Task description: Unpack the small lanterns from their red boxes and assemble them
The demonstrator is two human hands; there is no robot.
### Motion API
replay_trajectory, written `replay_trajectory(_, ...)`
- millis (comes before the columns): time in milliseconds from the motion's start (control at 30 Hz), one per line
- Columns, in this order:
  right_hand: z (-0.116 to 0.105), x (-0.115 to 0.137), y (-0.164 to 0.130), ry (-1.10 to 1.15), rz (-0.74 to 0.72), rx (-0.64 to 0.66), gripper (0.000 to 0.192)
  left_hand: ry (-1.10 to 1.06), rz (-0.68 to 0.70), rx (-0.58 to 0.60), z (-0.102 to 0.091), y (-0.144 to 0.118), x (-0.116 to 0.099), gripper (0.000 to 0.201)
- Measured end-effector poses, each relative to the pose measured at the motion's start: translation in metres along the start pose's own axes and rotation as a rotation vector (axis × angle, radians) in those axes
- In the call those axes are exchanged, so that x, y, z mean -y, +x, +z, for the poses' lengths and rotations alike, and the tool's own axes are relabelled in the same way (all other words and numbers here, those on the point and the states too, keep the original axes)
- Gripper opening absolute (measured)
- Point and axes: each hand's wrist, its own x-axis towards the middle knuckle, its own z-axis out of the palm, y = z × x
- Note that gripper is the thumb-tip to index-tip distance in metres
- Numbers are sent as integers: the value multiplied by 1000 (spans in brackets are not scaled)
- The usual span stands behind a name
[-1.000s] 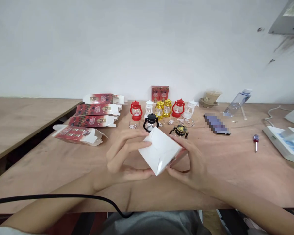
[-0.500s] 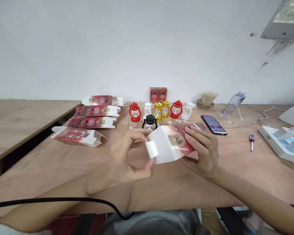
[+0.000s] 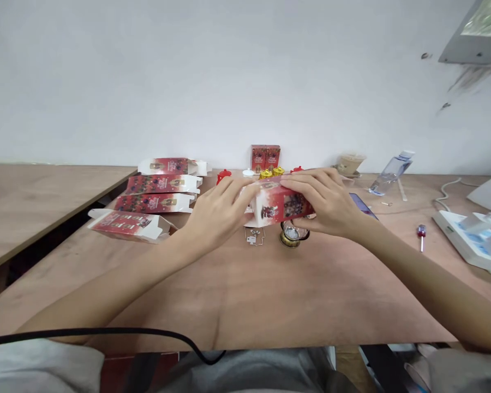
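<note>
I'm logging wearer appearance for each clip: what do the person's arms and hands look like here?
Both forearms are bare, and the left hand and right hand wear no gloves. No rings or watch show. A pale grey sleeve shows at the left upper arm.

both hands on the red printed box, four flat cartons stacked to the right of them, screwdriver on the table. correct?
Not quite. The head view shows the flat cartons to the left of the hands, not the right. Both the left hand and right hand do hold the box, and the screwdriver lies on the table.
</note>
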Motion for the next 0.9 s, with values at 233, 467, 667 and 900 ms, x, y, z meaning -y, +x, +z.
replay_trajectory(233, 4, -5, 10, 11, -61, 144, 62, -157, 31, 62, 6, 4, 17, 14)
replay_trajectory(467, 22, 8, 2, -194, -47, 64, 69, -82, 75, 18, 0, -3, 18, 27)
replay_trajectory(667, 24, -4, 0, -207, -227, -54, 76, 74, 242, 34, -15, -2, 16, 30)
replay_trajectory(900, 5, -16, 5, -201, -352, -35, 57, -27, 281, 239, -37, -3, 22, 38)
